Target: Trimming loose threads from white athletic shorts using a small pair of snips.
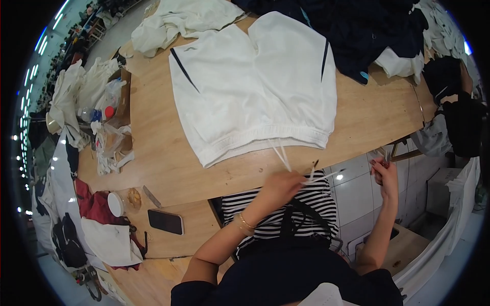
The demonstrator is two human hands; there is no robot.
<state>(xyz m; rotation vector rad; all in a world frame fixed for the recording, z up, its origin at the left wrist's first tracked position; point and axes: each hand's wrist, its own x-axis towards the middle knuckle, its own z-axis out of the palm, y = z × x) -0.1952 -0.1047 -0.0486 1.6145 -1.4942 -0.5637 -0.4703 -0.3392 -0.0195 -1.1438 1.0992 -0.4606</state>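
Observation:
White shorts (255, 86) with narrow dark side stripes lie spread on the table, their waistband towards me. From the waistband's middle a white drawstring (282, 155) runs to my left hand (283, 186), which is closed round it just beyond the table's near edge. Loose cord ends stick out to the right of those fingers, one with a dark tip. Farther right, away from the shorts, my right hand (386, 178) is raised and closed on what looks like small scissors (386, 157), partly hidden by the fingers.
Dark garments (357, 30) are heaped at the far right of the wooden table (153, 132), and a white garment (186, 20) lies far left. A box (122, 97) with bottles and bags stands left. Nearer are a phone (166, 222), a knife-like tool (151, 196) and a jar (116, 204).

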